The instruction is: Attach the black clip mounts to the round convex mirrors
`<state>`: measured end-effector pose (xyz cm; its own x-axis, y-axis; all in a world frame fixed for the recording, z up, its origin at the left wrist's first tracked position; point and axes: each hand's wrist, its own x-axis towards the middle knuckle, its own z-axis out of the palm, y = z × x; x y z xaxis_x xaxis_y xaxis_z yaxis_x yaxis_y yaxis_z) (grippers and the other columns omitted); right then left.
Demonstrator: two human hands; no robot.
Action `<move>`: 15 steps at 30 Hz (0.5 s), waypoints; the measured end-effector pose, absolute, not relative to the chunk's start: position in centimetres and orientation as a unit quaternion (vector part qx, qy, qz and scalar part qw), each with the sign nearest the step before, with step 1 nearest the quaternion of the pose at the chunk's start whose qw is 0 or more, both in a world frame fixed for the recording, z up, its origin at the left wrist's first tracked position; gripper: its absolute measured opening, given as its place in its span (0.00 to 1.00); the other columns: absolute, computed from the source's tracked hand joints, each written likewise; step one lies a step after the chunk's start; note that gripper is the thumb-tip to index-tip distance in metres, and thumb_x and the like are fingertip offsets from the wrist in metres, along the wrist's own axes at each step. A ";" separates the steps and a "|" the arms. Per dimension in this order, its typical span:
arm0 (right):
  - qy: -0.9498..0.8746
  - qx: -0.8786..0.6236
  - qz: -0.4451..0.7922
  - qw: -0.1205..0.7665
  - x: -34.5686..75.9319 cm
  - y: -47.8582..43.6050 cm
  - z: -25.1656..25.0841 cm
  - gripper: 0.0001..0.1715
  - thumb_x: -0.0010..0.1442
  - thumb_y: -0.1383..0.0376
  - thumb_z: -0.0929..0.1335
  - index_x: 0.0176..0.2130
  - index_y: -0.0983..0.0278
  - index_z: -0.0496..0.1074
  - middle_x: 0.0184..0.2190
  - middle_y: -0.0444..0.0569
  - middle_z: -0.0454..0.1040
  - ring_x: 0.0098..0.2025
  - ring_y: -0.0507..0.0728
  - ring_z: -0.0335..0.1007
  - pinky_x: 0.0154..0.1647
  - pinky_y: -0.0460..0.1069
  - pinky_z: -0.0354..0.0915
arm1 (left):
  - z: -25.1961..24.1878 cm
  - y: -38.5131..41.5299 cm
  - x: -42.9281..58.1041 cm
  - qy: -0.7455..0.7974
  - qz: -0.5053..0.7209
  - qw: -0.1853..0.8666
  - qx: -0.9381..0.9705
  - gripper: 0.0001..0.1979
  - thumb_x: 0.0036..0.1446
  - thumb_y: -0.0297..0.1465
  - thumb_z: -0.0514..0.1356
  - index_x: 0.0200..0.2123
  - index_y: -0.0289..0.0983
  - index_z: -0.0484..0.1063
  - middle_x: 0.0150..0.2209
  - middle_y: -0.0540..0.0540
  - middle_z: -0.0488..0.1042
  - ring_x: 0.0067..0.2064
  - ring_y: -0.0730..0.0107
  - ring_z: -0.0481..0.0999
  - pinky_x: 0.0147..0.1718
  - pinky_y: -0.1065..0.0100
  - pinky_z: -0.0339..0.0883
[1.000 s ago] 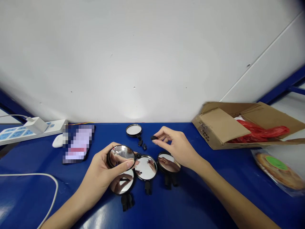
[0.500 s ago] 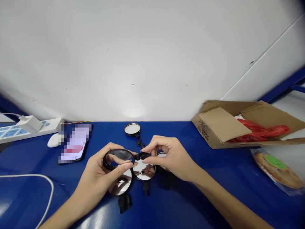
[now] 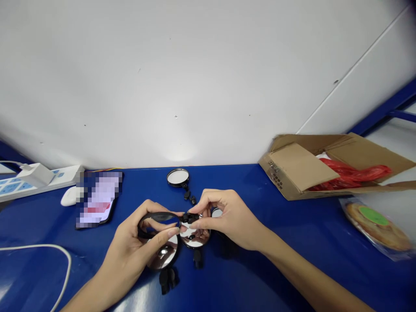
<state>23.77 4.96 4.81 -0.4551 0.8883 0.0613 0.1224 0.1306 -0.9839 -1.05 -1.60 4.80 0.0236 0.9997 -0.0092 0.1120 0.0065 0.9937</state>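
Observation:
My left hand (image 3: pixel 139 240) grips a round black-rimmed mirror (image 3: pixel 158 221) by its edge, the glass tilted. With thumb and fingers, my right hand (image 3: pixel 221 214) pinches the black jointed clamp (image 3: pixel 191 217) at that mirror's right side. Beneath my hands, more round mirrors lie on the blue table: one mirror (image 3: pixel 164 255) under my left hand with its black clamp (image 3: pixel 168 279) toward me, and a middle mirror (image 3: pixel 195 237) partly covered. A further mirror (image 3: pixel 216 212) is mostly hidden behind my right hand. Beyond my hands lies another mirror (image 3: pixel 178 177) with its clamp.
On the left are a power strip (image 3: pixel 68 174) with a plugged charger, a white earbud-like case (image 3: pixel 69 196), a phone (image 3: pixel 100 199) and a white cable (image 3: pixel 66 268). An open cardboard box (image 3: pixel 302 169) holding a red plastic bag (image 3: pixel 357 173) stands right, near a bagged round item (image 3: pixel 380 227).
The held mirror has tilted flatter and sits slightly lower. My right hand has shifted a little left, still pinching the clamp. The whole view has turned slightly.

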 end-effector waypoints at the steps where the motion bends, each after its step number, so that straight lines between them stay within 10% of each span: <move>1: -0.663 -0.378 0.539 0.356 23.8 4.9 4.9 0.17 0.55 0.55 0.87 0.37 0.62 0.87 0.34 0.46 0.82 0.33 0.55 0.77 0.36 0.51 0.74 | 4.8 -1.6 -1.0 0.521 0.466 0.480 0.531 0.15 0.60 0.43 0.80 0.44 0.42 0.87 0.39 0.43 0.88 0.35 0.58 0.86 0.32 0.69 0.77; 15: -0.688 -0.358 0.507 0.375 23.6 3.7 6.2 0.11 0.59 0.59 0.86 0.36 0.60 0.88 0.33 0.44 0.80 0.32 0.53 0.77 0.34 0.49 0.74 | 4.6 -2.1 -1.5 0.475 0.444 0.496 0.575 0.10 0.66 0.41 0.77 0.47 0.45 0.86 0.43 0.46 0.83 0.32 0.67 0.85 0.30 0.72 0.75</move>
<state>23.65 3.68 6.23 -0.4620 0.8736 0.1530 0.1132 0.2292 -0.9668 -1.48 -2.07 4.55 0.1539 0.9873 0.0398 0.1054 -0.0565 0.9928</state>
